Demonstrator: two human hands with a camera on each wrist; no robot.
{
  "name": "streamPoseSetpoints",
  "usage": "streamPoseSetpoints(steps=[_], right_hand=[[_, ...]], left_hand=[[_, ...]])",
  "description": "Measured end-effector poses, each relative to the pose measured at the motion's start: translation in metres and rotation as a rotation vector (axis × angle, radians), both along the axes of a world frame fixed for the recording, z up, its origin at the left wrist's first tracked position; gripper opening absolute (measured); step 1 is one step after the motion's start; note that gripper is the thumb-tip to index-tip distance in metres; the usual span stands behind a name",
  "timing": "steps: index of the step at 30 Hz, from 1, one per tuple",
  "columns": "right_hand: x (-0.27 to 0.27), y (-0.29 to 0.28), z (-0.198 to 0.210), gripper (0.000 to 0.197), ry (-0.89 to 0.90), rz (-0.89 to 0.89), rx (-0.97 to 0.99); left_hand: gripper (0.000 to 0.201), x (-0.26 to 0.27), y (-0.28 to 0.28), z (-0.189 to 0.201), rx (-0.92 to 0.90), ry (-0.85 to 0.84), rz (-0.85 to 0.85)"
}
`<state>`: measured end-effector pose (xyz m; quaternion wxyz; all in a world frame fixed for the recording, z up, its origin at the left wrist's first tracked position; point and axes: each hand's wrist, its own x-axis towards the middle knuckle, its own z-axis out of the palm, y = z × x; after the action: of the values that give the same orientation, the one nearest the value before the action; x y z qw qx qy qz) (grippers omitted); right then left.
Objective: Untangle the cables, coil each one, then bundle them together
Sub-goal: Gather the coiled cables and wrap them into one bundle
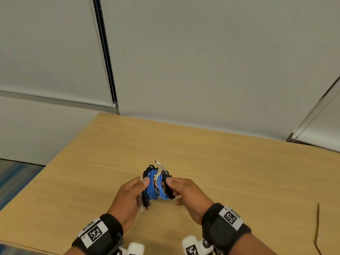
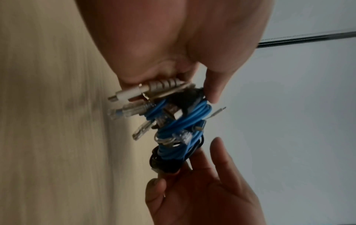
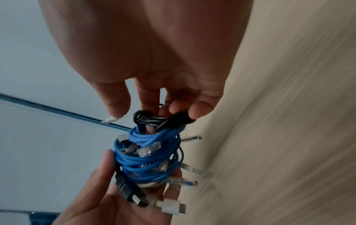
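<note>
A tight bundle of coiled cables [image 1: 156,183] is held between both hands just above the wooden table [image 1: 220,162]. Blue cable [image 2: 181,121] makes up its middle, with black cable [image 3: 161,119] and white cable among it. My left hand [image 1: 128,196] grips the bundle's left end, where white and clear plugs [image 2: 131,97] stick out. My right hand [image 1: 184,194] grips the right end, with fingers [image 3: 196,109] curled over the black loops. Several plug ends [image 3: 173,205] poke out toward the table.
A thin dark strip [image 1: 317,229] lies on the table at the right, close to the front edge. Grey wall panels and window blinds [image 1: 184,61] stand behind the table. Carpeted floor [image 1: 12,179] shows past the table's left edge.
</note>
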<state>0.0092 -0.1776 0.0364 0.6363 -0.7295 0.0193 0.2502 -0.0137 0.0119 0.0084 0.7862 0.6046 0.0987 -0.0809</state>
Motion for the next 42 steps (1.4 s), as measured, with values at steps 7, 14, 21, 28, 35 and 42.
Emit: streamPoseSetpoints(steps=[7, 14, 21, 28, 35, 42], right_hand=[[-0.009, -0.035, -0.008, 0.032, 0.052, -0.085, 0.156], [-0.014, -0.053, -0.014, 0.033, 0.038, -0.214, 0.287], [-0.015, -0.049, -0.020, 0.032, -0.060, -0.396, 0.243], [-0.009, -0.036, -0.020, 0.026, -0.168, -0.344, 0.126], [-0.005, -0.041, -0.026, 0.023, -0.109, -0.531, 0.248], [-0.013, -0.111, -0.011, 0.029, -0.097, -0.530, 0.232]], left_hand=[[0.060, -0.001, -0.034, -0.006, 0.127, -0.089, 0.046], [0.048, 0.019, -0.056, -0.005, 0.408, -0.221, 0.102], [0.047, 0.039, -0.062, -0.010, 0.208, -0.143, -0.127], [0.037, 0.051, -0.049, 0.001, 0.104, -0.015, -0.355], [0.048, 0.056, -0.063, 0.005, 0.138, 0.046, -0.355], [0.059, 0.049, -0.136, 0.013, 0.151, 0.013, -0.526]])
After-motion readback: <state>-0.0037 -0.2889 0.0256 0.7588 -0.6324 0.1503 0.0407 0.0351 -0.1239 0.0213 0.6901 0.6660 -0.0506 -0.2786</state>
